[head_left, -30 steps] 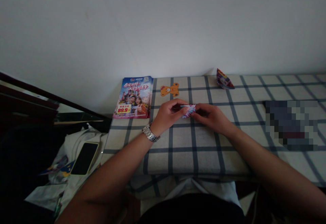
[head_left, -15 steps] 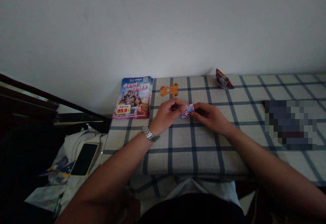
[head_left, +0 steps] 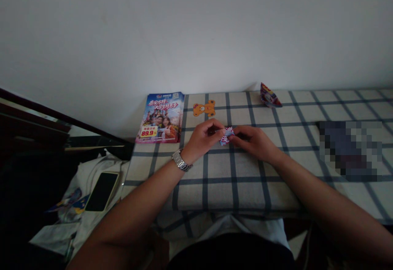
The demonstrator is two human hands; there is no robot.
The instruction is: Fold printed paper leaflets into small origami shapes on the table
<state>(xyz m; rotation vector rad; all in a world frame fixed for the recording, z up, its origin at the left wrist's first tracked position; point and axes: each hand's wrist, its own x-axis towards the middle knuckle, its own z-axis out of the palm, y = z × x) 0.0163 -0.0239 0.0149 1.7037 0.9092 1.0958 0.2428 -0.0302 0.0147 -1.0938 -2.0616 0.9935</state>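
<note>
A small piece of folded printed paper (head_left: 225, 138), pink, white and blue, is held between my two hands over the checked tablecloth. My left hand (head_left: 205, 138), with a silver watch on its wrist, pinches the paper's left side between thumb and fingers. On the right side, my right hand (head_left: 253, 141) grips it with thumb and index finger. The fingers cover part of the paper, so its full shape is hidden. Behind the hands, a folded paper boat (head_left: 269, 96) in similar printed colours stands near the wall.
A stack of printed flyers (head_left: 161, 118) lies at the table's back left, beside a bear-shaped sticker (head_left: 204, 108). At the right is a dark, pixelated flat object (head_left: 348, 151). A phone (head_left: 102, 191) rests on white bags (head_left: 89, 167) left of the checked cloth (head_left: 215, 196).
The folded paper has turned slightly between my fingers, and its lower part shows differently. Both hands stay in nearly the same place, still gripping it.
</note>
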